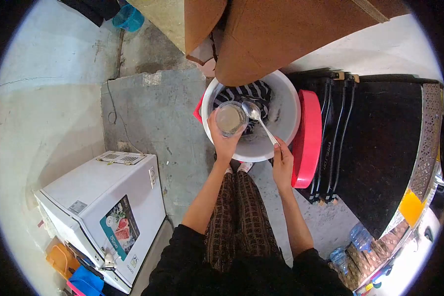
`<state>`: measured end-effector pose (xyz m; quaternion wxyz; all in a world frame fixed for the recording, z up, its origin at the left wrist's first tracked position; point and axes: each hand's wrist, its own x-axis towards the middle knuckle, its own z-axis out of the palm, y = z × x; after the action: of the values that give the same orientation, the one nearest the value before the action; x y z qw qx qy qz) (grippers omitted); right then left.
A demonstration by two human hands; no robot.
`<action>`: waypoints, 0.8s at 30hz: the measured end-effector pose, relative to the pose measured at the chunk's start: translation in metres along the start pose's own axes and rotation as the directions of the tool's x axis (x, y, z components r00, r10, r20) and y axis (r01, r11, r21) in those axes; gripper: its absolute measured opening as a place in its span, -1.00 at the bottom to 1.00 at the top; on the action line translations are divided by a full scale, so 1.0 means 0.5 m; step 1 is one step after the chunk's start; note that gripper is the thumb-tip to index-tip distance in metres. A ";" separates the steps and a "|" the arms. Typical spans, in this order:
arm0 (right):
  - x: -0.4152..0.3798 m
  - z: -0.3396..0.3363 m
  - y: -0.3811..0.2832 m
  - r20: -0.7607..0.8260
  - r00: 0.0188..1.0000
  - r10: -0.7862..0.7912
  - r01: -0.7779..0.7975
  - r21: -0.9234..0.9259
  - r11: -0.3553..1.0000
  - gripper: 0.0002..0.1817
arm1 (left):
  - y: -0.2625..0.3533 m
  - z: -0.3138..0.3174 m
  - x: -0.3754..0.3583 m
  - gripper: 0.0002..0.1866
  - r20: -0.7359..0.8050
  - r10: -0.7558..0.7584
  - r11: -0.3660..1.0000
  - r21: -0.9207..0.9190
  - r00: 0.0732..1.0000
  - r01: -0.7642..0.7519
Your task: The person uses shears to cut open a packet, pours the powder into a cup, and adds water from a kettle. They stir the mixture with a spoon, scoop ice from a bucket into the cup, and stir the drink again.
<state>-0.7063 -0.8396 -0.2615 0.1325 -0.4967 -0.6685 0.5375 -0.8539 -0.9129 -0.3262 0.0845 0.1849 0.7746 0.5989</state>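
My left hand is wrapped round a clear glass that looks to hold a cloudy, pale liquid. Between the fingers of my right hand is the handle of a metal spoon, its bowl close to the right side of the glass. Both are above a white basin. Inside the basin lies a black-and-white striped cloth, partly hidden by the glass and my left hand.
A red plastic tub or lid stands right of the basin, beside black folded metal legs. A brown drape hangs over the basin's far edge. A white freezer stands at lower left; plastic bottles lie at lower right.
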 end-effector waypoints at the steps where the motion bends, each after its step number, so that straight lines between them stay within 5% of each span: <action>1: 0.001 0.001 0.006 0.000 1.000 0.004 -0.004 0.002 1.000 -0.68 | -0.005 0.000 0.002 -0.14 0.003 -0.002 1.000 0.003 1.000 0.002; 7: 0.028 0.039 0.107 -0.062 0.997 0.055 -0.052 0.049 0.997 -0.69 | -0.011 -0.022 -0.008 -0.15 -0.028 -0.068 0.990 -0.129 0.997 0.064; 10: 0.081 0.087 0.197 -0.148 0.989 -0.019 0.008 -0.078 0.997 -0.69 | 0.004 -0.045 -0.015 -0.14 -0.082 -0.039 0.994 -0.105 0.996 0.030; 12: 0.118 0.115 0.228 -0.128 0.981 0.145 -0.174 -0.253 0.952 -0.68 | 0.016 -0.065 -0.031 -0.13 -0.105 -0.070 0.997 -0.020 0.992 0.068; 18: 0.182 0.179 0.230 -0.156 0.946 0.283 -0.322 -0.523 0.789 -0.59 | -0.013 -0.115 -0.060 -0.11 -0.068 -0.172 0.980 -0.110 0.983 0.164; 20: 0.187 0.194 0.228 -0.161 0.948 0.274 -0.316 -0.558 0.767 -0.57 | -0.018 -0.130 -0.056 -0.03 0.015 -0.151 0.988 0.039 0.988 0.150; 24: 0.207 0.212 0.250 -0.086 0.964 0.251 -0.247 -0.636 0.731 -0.55 | -0.030 -0.141 -0.052 -0.12 -0.026 -0.168 0.983 -0.080 0.985 0.165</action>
<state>-0.7653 -0.8272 -0.4459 -0.1199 -0.5954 -0.7392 0.2910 -0.8577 -0.9895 -0.3240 0.1288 0.1062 0.7648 0.6223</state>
